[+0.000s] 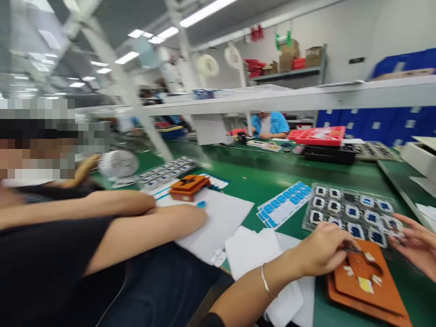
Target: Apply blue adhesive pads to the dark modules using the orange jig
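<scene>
My left hand (325, 250), a thin bracelet on its wrist, is over the left edge of an orange fixture block (374, 268). Its fingers are pinched at a dark curved piece (376, 268) on the block; what they grip, if anything, is hidden. Small white pads and a yellow-and-white patch (365, 285) lie on the block's top. At the right edge of the view, my right hand (413, 243) holds a square white-rimmed part (391, 225) between thumb and fingers, over the corner of a clear tray (308, 218) with rows of similar parts.
A sheet of blue stickers (284, 204) lies left of the tray. White papers (252, 247) are by my left forearm. On the left a co-worker's arms (153, 222) rest near another orange block (189, 187). A red tray (316, 135) stands farther back, under a white shelf (272, 102).
</scene>
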A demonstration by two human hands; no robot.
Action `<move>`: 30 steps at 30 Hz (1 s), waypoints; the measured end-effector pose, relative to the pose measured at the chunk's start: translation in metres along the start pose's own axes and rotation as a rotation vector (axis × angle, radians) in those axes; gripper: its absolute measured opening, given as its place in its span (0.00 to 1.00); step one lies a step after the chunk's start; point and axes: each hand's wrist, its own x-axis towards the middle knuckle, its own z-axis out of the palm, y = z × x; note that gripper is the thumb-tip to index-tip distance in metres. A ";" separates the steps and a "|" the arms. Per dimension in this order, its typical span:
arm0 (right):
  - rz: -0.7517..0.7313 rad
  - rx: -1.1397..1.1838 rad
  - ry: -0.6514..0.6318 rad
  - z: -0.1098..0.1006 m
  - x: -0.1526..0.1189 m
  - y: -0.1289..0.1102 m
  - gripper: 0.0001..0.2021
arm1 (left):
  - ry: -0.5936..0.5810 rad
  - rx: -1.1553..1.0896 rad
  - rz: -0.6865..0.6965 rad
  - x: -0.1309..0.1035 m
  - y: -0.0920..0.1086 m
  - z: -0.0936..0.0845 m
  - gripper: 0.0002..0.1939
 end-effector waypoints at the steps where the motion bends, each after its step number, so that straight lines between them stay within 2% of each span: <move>1: 0.093 0.152 0.030 0.004 -0.008 -0.003 0.17 | -0.018 -0.006 0.030 -0.001 0.000 0.002 0.12; 2: 0.147 0.259 0.034 0.007 -0.014 -0.007 0.17 | -0.031 -0.005 0.050 -0.003 -0.001 0.004 0.11; 5: 0.187 0.437 -0.089 0.015 -0.025 -0.019 0.15 | -0.091 0.036 0.105 -0.004 -0.005 0.004 0.09; 8: 0.178 0.480 -0.222 0.018 -0.034 -0.025 0.13 | -0.186 0.072 0.159 -0.006 -0.006 0.000 0.11; 10: 0.163 0.470 -0.267 0.019 -0.038 -0.026 0.14 | -0.214 0.076 0.184 -0.006 -0.006 -0.001 0.12; 13: 0.135 0.434 -0.323 0.023 -0.042 -0.025 0.16 | -0.188 0.088 0.221 -0.007 -0.006 -0.003 0.13; 18: 0.133 0.428 -0.462 0.033 -0.045 -0.022 0.17 | -0.053 0.208 0.342 -0.008 -0.013 -0.002 0.11; 20: 0.131 0.379 -0.495 0.036 -0.047 -0.023 0.17 | -0.041 0.282 0.343 -0.009 -0.016 -0.001 0.11; 22: 0.074 0.262 -0.478 0.037 -0.048 -0.024 0.17 | -0.078 0.302 0.333 -0.007 -0.018 0.000 0.12; 26: -0.112 -0.032 -0.392 0.032 -0.046 -0.028 0.17 | -0.159 0.208 0.319 -0.004 -0.017 -0.002 0.17; 30: -0.235 -0.235 -0.437 0.023 -0.044 -0.027 0.13 | -0.202 0.133 0.293 -0.004 -0.012 -0.004 0.21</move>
